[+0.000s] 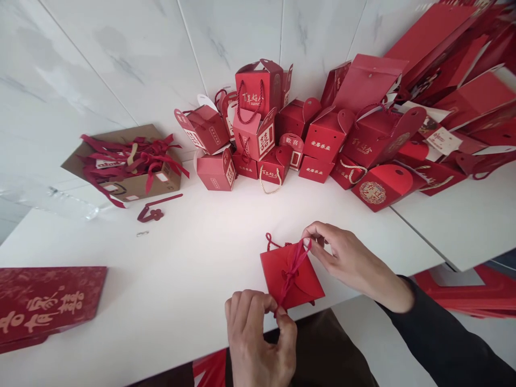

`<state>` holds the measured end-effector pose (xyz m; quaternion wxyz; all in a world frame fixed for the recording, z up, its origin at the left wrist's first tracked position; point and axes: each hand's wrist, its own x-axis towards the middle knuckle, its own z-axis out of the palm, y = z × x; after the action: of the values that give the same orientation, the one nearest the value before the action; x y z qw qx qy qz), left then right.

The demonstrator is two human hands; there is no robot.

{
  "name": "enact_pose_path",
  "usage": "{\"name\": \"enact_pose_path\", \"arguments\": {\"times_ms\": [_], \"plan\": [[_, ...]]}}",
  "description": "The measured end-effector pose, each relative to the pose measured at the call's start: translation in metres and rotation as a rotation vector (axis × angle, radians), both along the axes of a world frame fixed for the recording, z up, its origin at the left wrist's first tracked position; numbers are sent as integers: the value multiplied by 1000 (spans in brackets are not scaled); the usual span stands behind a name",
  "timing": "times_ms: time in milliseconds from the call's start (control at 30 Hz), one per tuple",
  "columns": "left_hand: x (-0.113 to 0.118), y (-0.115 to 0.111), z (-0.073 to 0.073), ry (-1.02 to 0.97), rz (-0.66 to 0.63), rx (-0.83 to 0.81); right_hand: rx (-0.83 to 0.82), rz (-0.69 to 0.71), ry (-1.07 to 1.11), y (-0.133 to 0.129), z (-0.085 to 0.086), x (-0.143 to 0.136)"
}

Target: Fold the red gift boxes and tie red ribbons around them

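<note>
A small red gift box sits at the table's front edge, a red cord handle sticking out at its far side. Across its top runs a red ribbon, knotted near the middle. My left hand pinches the ribbon's near end between thumb and forefinger, just off the box's near edge. At the far right corner, the thumb and forefinger of my right hand are closed on the other end. The ribbon looks stretched between both hands. Part of the box's near side is hidden by my left hand.
Behind stand stacked red gift boxes against the tiled wall. A cardboard box of ribbons is at the back left, with a dark red flower-shaped piece before it. A large red printed box lies at left. Red stools show below right.
</note>
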<state>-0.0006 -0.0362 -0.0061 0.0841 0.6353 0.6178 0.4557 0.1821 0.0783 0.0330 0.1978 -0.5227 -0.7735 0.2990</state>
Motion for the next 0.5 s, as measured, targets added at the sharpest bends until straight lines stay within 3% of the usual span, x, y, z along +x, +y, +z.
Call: {"name": "enact_pose_path", "arguments": {"times_ms": [200,367,500], "plan": [[-2,-4,1,-64,46,-58,-45,-15,5,1,-3,-2],[0,-7,10,-182,112,-155,-40,-14,93,-5,-5,6],[10,-5,13,-198,73,-148,-61,88,224,-15,2,8]]}}
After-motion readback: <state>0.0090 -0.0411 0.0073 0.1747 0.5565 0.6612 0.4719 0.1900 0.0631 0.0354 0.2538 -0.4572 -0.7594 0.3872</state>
